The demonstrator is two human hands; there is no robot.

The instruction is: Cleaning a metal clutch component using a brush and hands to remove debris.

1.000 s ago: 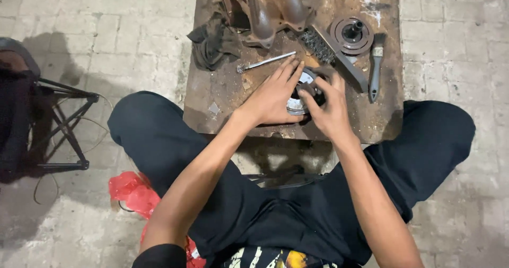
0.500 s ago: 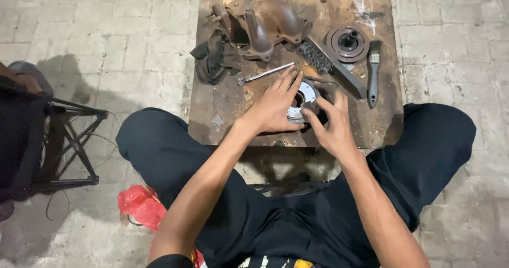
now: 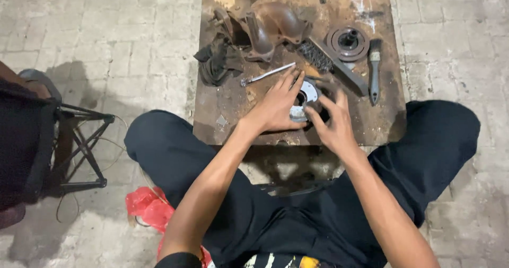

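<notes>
Brick paving all round, with a low rusty counter (image 3: 222, 125) between the knees. Near its front edge sits a shiny metal ring part (image 3: 306, 95); left hand (image 3: 275, 106) lies flat over it, fingers spread, right hand (image 3: 331, 122) curls round its near side, gripping it. Looks mid-job: part isn't mounted to anything. Wire brush (image 3: 331, 66), paintbrush (image 3: 374, 72), pulley (image 3: 348, 41) and rusty casting (image 3: 270, 27) lie along the far edge. No labels visible; just a red bag (image 3: 151, 207) on the floor.
</notes>
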